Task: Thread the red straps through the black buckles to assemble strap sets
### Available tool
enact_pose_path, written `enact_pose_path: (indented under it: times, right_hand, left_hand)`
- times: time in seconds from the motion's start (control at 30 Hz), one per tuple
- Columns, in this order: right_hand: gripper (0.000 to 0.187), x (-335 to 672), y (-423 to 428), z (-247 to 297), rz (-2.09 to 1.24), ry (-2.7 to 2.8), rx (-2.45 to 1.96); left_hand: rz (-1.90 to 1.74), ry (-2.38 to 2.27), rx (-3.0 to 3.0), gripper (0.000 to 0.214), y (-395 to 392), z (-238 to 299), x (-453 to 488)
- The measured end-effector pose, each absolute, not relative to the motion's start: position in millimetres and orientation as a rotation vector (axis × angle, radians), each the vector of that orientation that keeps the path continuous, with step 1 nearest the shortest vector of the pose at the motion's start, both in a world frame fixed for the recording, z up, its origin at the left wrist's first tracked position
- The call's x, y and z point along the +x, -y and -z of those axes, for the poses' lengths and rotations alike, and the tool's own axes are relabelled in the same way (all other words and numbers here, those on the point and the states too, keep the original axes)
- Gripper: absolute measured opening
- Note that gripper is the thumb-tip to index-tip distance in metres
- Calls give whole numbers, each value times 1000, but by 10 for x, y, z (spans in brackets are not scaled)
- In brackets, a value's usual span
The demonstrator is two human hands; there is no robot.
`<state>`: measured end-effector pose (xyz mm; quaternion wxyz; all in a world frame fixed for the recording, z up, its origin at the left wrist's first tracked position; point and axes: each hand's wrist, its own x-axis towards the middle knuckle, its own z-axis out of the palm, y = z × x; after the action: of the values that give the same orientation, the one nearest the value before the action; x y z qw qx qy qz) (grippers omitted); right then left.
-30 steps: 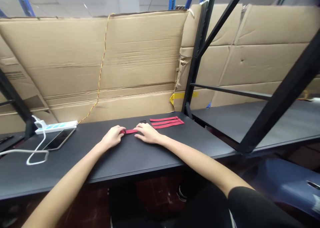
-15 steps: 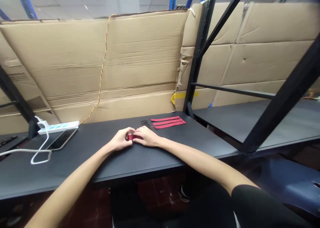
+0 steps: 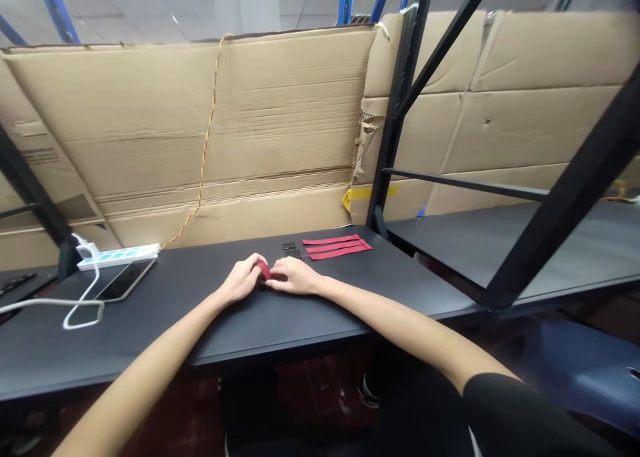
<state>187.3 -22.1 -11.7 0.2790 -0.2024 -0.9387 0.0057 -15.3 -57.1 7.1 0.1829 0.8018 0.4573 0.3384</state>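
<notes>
Red strap [image 3: 263,270] curled into a tight loop, gripped between the closed fingers [image 3: 255,265] of left hand [image 3: 243,278] and right hand [image 3: 295,275], three flat red strips [image 3: 336,247] just beyond the fingers on the bench [image 3: 200,317]

Black desk [image 3: 400,270], red straps [image 3: 337,247], smartphone [image 3: 124,279], power strip [image 3: 118,257]

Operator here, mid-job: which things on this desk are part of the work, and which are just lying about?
Part of the work:
left hand and right hand, pinching a curled red strap
three flat red straps
small black pieces

Lying about:
white power strip
smartphone
white cable
</notes>
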Motion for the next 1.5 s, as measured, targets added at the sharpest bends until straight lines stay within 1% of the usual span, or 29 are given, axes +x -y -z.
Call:
enact_pose_path:
  times: [0.13, 0.27, 0.33, 0.4, 0.5, 0.6, 0.8, 1.03, 1.27, 1.4, 1.5]
  right_hand:
    - [26, 1860, 230, 150, 30, 2509, -528]
    - [28, 1861, 236, 150, 8, 2504, -545]
    - [29, 1866, 229, 145, -3, 2505, -565]
    - [30, 1875, 210, 143, -21, 2522, -574]
    - [27, 1897, 165, 137, -83, 2568, -559]
    - [24, 1916, 133, 117, -223, 2556, -605]
    - [18, 1920, 166, 52, -532, 2512, -757]
    - [13, 1940, 189, -3, -614, 2478, -816]
    - [19, 2010, 147, -178, -683, 2556, -876]
    - [20, 2227, 16, -279, -837, 2584, -939]
    - [26, 2447, -113, -331, -965, 2591, -936]
  left_hand:
    - [-1086, -1378, 2107, 26, 479, -27, -235]
    - [-1080, -1744, 2384, 48, 442, -54, -359]
    - [-1036, -1806, 2572, 45, 466, -100, -393]
    - [-929, -1666, 2706, 38, 507, -145, -386]
    - [-652, -1335, 2775, 41, 572, -175, -310]
    - [-496, -1224, 2782, 40, 615, -156, -223]
    - [-460, -1206, 2916, 32, 649, -137, -180]
    - [-388, -1239, 3011, 30, 671, -149, -159]
    - [-365, -1244, 3049, 32, 653, -153, -178]
    - [-380, -1283, 3033, 33, 622, -154, -241]
    - [-380, -1285, 3026, 33, 601, -150, -262]
